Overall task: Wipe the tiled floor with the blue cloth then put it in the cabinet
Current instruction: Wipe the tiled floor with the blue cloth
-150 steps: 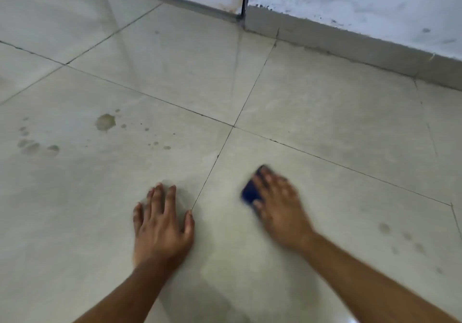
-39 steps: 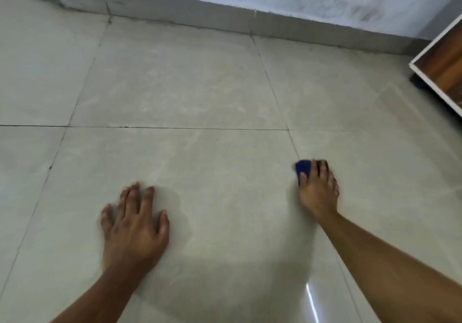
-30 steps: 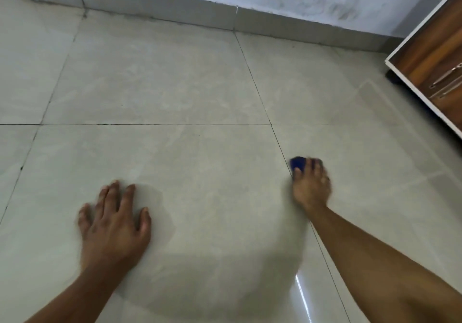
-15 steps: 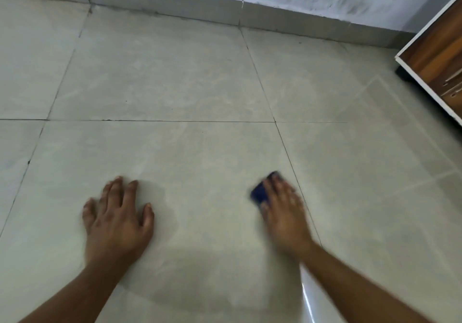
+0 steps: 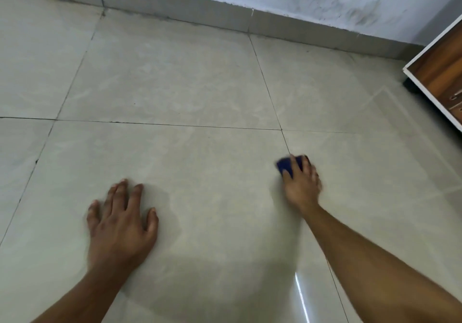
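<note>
On the tiled floor (image 5: 200, 85), the right hand (image 5: 303, 185), fingers pressed over the blue cloth (image 5: 285, 165), has swept back rightward onto the grout line while the left hand (image 5: 120, 225) braces flat and empty, so wiping continues, with the cabinet (image 5: 440, 72) well apart.

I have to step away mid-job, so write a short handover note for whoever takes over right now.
Left hand: flat on the tiled floor, fingers spread, holding nothing.
Right hand: pressing the blue cloth on the floor beside a grout line.
Cabinet: at the far right edge, only partly in view.
Done: wiping is underway; no stains show in view.
Left: finish wiping, then put the cloth in the cabinet.
</note>
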